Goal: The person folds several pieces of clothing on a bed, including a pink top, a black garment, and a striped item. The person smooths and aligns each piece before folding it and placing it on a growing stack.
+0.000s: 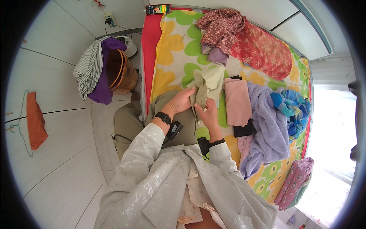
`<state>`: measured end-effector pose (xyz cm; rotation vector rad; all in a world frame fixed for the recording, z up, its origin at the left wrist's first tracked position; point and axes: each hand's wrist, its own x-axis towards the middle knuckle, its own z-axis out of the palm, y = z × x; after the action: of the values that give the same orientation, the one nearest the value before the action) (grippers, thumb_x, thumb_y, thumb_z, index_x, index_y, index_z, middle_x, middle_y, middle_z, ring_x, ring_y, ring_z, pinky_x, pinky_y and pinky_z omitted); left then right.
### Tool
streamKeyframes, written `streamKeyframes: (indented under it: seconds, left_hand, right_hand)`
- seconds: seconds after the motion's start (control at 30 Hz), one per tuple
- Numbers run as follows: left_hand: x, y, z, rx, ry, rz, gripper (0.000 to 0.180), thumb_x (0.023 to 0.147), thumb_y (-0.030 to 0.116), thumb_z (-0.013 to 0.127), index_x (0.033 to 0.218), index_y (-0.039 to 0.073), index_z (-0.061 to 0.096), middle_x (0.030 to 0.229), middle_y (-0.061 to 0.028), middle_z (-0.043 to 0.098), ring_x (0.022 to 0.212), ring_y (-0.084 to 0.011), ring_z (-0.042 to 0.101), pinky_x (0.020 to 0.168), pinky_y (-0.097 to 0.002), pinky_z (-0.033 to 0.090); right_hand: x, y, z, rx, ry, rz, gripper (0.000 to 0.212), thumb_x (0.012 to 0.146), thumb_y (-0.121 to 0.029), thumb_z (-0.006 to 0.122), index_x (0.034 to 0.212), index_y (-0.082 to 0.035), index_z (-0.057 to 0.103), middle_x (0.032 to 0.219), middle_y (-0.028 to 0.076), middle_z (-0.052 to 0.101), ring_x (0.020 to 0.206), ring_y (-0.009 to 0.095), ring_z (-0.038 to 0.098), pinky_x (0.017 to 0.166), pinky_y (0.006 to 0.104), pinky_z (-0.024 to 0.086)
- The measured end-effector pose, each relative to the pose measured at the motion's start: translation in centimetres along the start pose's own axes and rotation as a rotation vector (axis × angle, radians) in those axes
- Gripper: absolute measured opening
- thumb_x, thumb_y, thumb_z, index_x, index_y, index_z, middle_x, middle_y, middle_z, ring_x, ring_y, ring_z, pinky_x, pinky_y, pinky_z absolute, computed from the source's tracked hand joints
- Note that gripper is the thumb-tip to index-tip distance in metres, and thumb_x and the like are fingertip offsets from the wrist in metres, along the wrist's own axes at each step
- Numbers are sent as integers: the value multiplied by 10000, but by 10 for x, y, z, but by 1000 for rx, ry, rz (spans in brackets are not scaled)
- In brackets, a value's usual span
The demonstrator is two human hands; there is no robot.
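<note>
A pale green cloth (213,78), partly folded, lies over my lap's edge and the bed. My left hand (181,101) grips its left side, fingertips tucked into the fabric. My right hand (208,115) holds its lower right part, with the thumb against the cloth. The layers between my hands are bunched, and I cannot tell what garment it is. Just right of it lies a folded pink cloth (238,101) on top of a black one (244,129). A lavender fleece (267,126) is heaped beside them.
The flowered bed sheet (167,49) carries a red snowflake cloth (263,49), a patterned garment (221,28) and a blue checked cloth (299,110). A phone (158,9) rests at the far left corner. Left of the bed, a wooden bucket (127,74) has purple cloth (102,82) draped over it.
</note>
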<state>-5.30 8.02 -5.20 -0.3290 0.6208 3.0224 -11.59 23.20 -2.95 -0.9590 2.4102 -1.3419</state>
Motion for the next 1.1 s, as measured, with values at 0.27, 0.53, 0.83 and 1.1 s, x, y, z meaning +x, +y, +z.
streamKeyframes:
  seconds: [0.27,0.53,0.83,1.1]
  left_hand:
    - [-3,3,7,-140,72,41,411,983,279,410,1310,30,412,1300,-89,500,1165,-231,500,1020,-385,369]
    - [-1,0,-2,-69,79,52,407,973,296,435,1279,30,462,1280,-87,523,1172,-221,498,1021,-376,371]
    - [0,0,3,-73,158,63,354,977,283,435,1227,38,485,1205,-71,554,1106,-197,532,977,-357,411]
    - [-1,3,1,-123,245,129,420,969,328,448,1289,56,439,1250,-76,525,1125,-220,521,975,-376,421]
  right_hand:
    - [11,17,-39,406,269,263,94,851,-104,604,887,-20,582,762,-3,528,677,72,446,582,241,379]
    - [31,19,-130,827,736,216,104,933,-115,499,965,-32,553,894,59,616,804,152,600,710,291,504]
    - [18,38,-168,800,991,307,152,929,-144,481,1010,-29,537,1012,101,589,926,238,598,785,365,523]
    - [-8,74,-226,668,941,191,319,944,-162,361,1135,25,535,1167,152,544,1059,298,563,905,435,489]
